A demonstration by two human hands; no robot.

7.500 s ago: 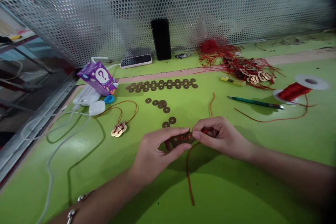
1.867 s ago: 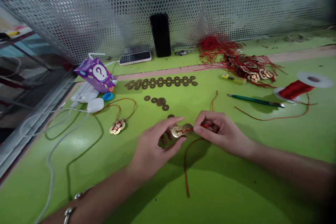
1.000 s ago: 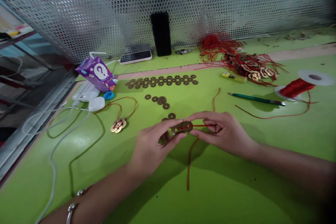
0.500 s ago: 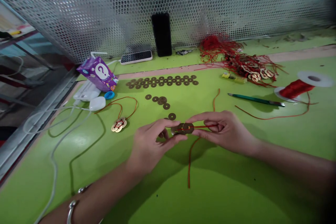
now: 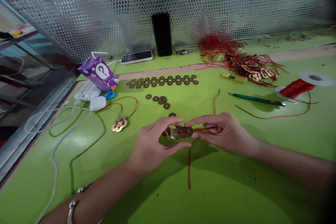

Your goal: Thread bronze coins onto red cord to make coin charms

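Note:
A few brass coins with holes (image 5: pixel 181 132) overlap in a short row, with red cord running across them. My right hand (image 5: pixel 223 131) pinches the right end of this row between thumb and forefinger, its curled fingers around the cord (image 5: pixel 203 129). My left hand (image 5: pixel 154 138) is around the left end, thumb and forefinger spread apart above and below the coins. Whether its farther fingers touch the coins is hidden. One loose coin (image 5: pixel 172 114) lies just behind. Cord tails stretch over the table in front of and behind my right hand.
Rows of coins (image 5: pixel 162 81) and several loose ones (image 5: pixel 162 100) lie behind my hands. At left are a tied coin cluster (image 5: pixel 119 124), white cables and a purple carton (image 5: pixel 97 73). At right are green tweezers (image 5: pixel 256 99), a red cord spool (image 5: pixel 298 87), a yellow lighter (image 5: pixel 234 77) and a heap of tied coins (image 5: pixel 252 66).
My left thumb and forefinger have parted from the coins they were pinching. The coin row has tilted and dropped slightly, still in my right hand.

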